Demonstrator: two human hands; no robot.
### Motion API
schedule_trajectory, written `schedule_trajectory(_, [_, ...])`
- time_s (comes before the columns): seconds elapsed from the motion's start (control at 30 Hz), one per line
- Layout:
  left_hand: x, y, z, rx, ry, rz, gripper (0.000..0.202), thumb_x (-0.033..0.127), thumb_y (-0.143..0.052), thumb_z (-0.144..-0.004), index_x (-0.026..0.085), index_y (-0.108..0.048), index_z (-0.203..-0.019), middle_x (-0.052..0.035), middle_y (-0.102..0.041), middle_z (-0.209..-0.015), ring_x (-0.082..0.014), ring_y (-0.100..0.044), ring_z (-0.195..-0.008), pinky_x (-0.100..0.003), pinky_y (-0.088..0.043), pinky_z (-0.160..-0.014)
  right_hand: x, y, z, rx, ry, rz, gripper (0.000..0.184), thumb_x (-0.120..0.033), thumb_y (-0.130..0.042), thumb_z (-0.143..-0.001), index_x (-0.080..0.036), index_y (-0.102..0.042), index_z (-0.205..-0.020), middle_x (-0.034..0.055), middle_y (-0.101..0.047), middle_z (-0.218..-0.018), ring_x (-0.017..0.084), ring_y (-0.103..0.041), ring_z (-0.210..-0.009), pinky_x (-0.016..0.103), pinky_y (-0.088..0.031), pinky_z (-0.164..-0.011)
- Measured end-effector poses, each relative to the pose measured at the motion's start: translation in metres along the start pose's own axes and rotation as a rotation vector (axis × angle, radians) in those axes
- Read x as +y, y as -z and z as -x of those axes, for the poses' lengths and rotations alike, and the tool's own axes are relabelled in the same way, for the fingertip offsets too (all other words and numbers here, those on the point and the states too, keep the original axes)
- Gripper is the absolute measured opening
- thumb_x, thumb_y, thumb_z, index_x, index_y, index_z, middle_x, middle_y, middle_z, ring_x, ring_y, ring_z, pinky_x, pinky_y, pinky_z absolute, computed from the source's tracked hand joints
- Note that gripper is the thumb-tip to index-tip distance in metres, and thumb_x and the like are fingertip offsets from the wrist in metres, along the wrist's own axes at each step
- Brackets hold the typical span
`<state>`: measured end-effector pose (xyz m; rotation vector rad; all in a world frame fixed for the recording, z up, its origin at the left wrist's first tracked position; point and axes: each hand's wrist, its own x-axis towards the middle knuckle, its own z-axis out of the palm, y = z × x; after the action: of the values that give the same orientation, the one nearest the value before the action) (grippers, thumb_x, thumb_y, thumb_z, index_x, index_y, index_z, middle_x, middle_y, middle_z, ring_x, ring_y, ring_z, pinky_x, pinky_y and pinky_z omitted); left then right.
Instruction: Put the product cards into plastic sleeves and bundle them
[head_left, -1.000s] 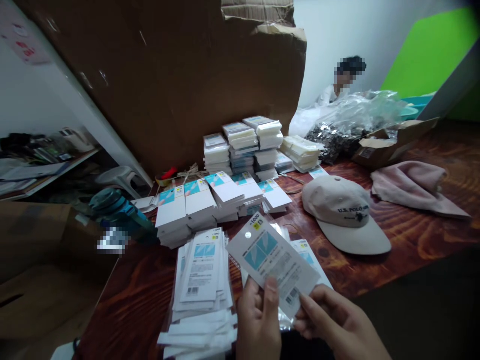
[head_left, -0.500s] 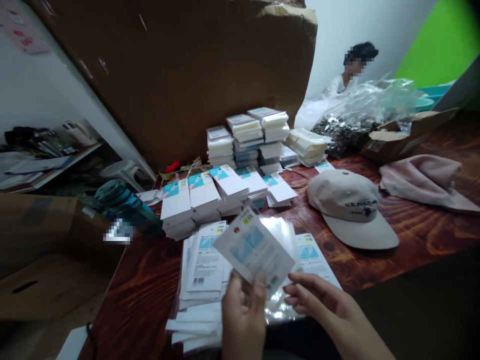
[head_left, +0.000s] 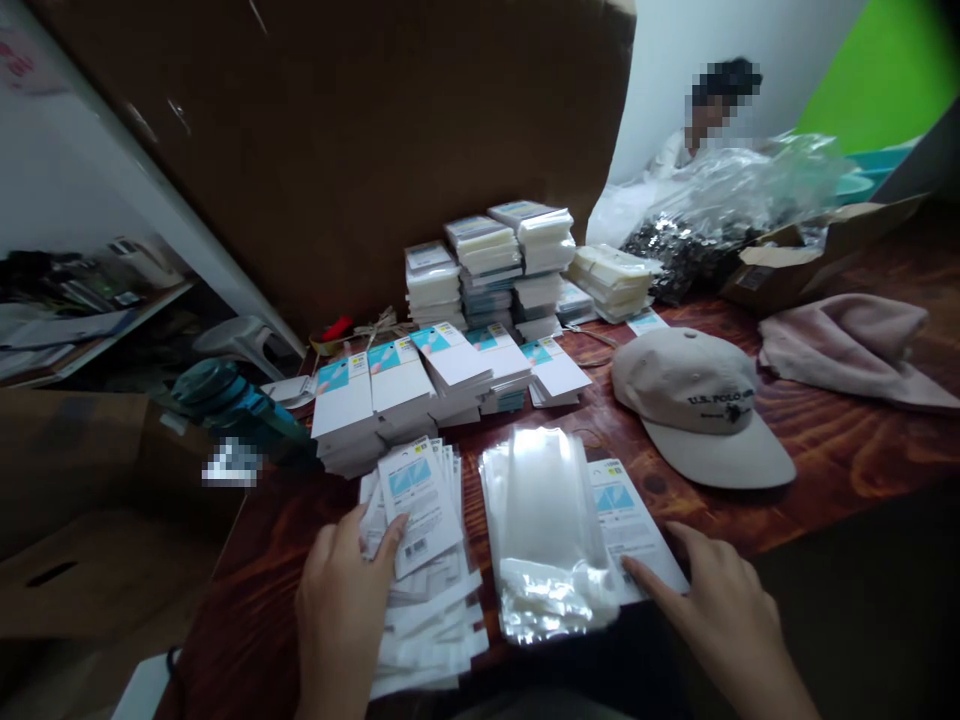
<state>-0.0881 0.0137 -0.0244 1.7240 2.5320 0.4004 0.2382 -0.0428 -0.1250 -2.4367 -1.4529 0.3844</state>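
My left hand (head_left: 346, 575) lies on a pile of printed cards in clear sleeves, curled around its left edge. Its thumb presses on the top printed card (head_left: 421, 505), which has a blue picture and a barcode. My right hand (head_left: 724, 590) has its fingers apart, with the thumb tip on another stack of printed cards (head_left: 626, 520) and the other fingers at that stack's right edge. Between the hands lies a stack of clear plastic sleeves (head_left: 547, 520), shiny and partly covering the right-hand cards.
Behind stand piles of white cards with blue tops (head_left: 341, 405) and taller stacks of packed cards (head_left: 484, 260). A cap (head_left: 686, 400), a pink cloth (head_left: 847, 345) and an open carton (head_left: 787, 260) are right. A teal bottle (head_left: 225, 400) stands left. Another person sits behind plastic bags (head_left: 750, 190).
My left hand has moved left and down, bringing the held card from above the sleeves onto the left pile. My right hand has moved right, from the sleeves to the right-hand cards.
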Motion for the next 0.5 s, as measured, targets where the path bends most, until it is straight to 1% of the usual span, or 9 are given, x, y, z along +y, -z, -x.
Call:
schedule_trajectory(0.03, [0.003,-0.001,0.001,0.052,-0.025,-0.044,0.048,0.049,-0.047,-0.086,0.017,-0.061,-0.119,-0.0127,-0.06,-0.105,-0.0305,-0.057,-0.098,-0.038,-0.046,-0.084,0.0,-0.001,0.001,0.002,0.017,-0.003,0.066,-0.064,-0.048,-0.078,-0.015,-0.054,-0.122,0.0197,-0.061,-0.113,0.042,-0.055,-0.106,0.052,-0.046,-0.077])
schedule_trajectory(0.07, [0.006,-0.004,0.003,0.081,-0.035,-0.074,0.051,0.051,-0.045,-0.087,0.016,-0.059,-0.121,-0.0149,-0.057,-0.113,-0.0325,-0.054,-0.105,-0.04,-0.044,-0.09,0.0,-0.001,0.0,-0.011,0.024,-0.019,0.065,-0.063,-0.048,-0.078,-0.015,-0.054,-0.121,0.019,-0.062,-0.112,0.041,-0.056,-0.106,0.051,-0.046,-0.077])
schedule_trajectory(0.1, [0.008,-0.006,0.003,0.081,-0.033,-0.092,0.055,0.053,-0.042,-0.087,0.015,-0.057,-0.124,-0.0169,-0.054,-0.12,-0.0345,-0.05,-0.112,-0.043,-0.042,-0.096,0.001,-0.002,-0.001,-0.032,0.019,-0.043,0.066,-0.064,-0.049,-0.076,-0.016,-0.054,-0.121,0.0183,-0.062,-0.111,0.04,-0.057,-0.105,0.051,-0.046,-0.078])
schedule_trajectory(0.13, [0.009,-0.009,0.004,0.05,-0.019,-0.099,0.06,0.056,-0.039,-0.087,0.013,-0.055,-0.127,-0.0186,-0.051,-0.127,-0.0366,-0.046,-0.118,-0.046,-0.04,-0.099,0.003,-0.002,-0.002,-0.062,0.007,-0.07,0.067,-0.065,-0.051,-0.075,-0.016,-0.054,-0.12,0.0179,-0.063,-0.11,0.039,-0.057,-0.104,0.05,-0.046,-0.079])
schedule_trajectory(0.2, [0.011,-0.013,0.004,-0.071,0.032,-0.068,0.069,0.062,-0.032,-0.087,0.013,-0.047,-0.133,-0.0198,-0.045,-0.137,-0.039,-0.044,-0.122,-0.049,-0.039,-0.099,0.007,-0.003,-0.006,-0.116,-0.02,-0.111,0.069,-0.066,-0.054,-0.072,-0.016,-0.054,-0.119,0.0172,-0.063,-0.108,0.038,-0.058,-0.103,0.049,-0.046,-0.08])
schedule_trajectory(0.23, [0.011,-0.015,0.004,-0.125,0.048,-0.041,0.071,0.063,-0.03,-0.087,0.014,-0.045,-0.135,-0.0193,-0.045,-0.138,-0.039,-0.046,-0.121,-0.049,-0.041,-0.098,0.008,-0.003,-0.008,-0.131,-0.029,-0.12,0.069,-0.067,-0.054,-0.072,-0.016,-0.054,-0.119,0.0171,-0.063,-0.107,0.038,-0.058,-0.103,0.049,-0.045,-0.081])
schedule_trajectory(0.3, [0.01,-0.015,0.006,-0.173,0.061,0.01,0.068,0.063,-0.028,-0.088,0.017,-0.043,-0.136,-0.0164,-0.049,-0.135,-0.0372,-0.051,-0.116,-0.047,-0.044,-0.093,0.01,-0.004,-0.01,-0.141,-0.036,-0.126,0.069,-0.066,-0.054,-0.072,-0.016,-0.054,-0.119,0.0169,-0.062,-0.107,0.037,-0.058,-0.103,0.048,-0.045,-0.081])
schedule_trajectory(0.37, [0.01,-0.012,0.007,-0.182,0.062,0.029,0.062,0.059,-0.028,-0.089,0.02,-0.044,-0.134,-0.0145,-0.054,-0.132,-0.0352,-0.056,-0.111,-0.045,-0.046,-0.089,0.011,-0.004,-0.01,-0.139,-0.032,-0.132,0.068,-0.066,-0.054,-0.072,-0.016,-0.054,-0.118,0.0163,-0.062,-0.107,0.037,-0.057,-0.104,0.048,-0.044,-0.082])
schedule_trajectory(0.5, [0.008,-0.007,0.009,-0.206,0.07,0.013,0.055,0.051,-0.03,-0.092,0.019,-0.047,-0.133,-0.0161,-0.06,-0.126,-0.0346,-0.06,-0.107,-0.044,-0.048,-0.086,0.012,-0.004,-0.009,-0.128,-0.005,-0.172,0.064,-0.064,-0.055,-0.073,-0.016,-0.055,-0.115,0.0155,-0.062,-0.103,0.037,-0.058,-0.101,0.048,-0.044,-0.081])
